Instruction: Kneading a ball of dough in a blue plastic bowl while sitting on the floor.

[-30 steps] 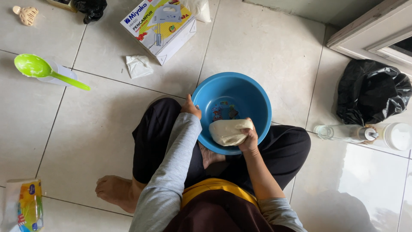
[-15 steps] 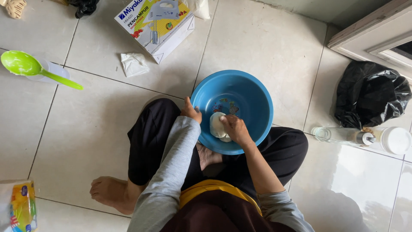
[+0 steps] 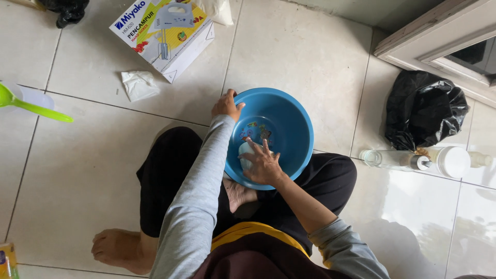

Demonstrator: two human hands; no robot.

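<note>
Seated on floor, kneading: pale dough lump (image 3: 247,153) low in blue basin (image 3: 297,121), basin lodged between the legs.
Left hand (image 3: 226,105), fingers curled over the rim, steadies it; right hand (image 3: 264,164), fingers spread, presses the dough.

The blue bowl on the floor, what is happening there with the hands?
A person sits on the tiled floor with a blue bowl at their crossed legs. The left hand grips the bowl's rim, while the right hand presses down on a pale lump of dough inside it. Nearby lie a boxed hand mixer, a crumpled tissue, a green scoop, a black plastic bag and a clear bottle.
</note>
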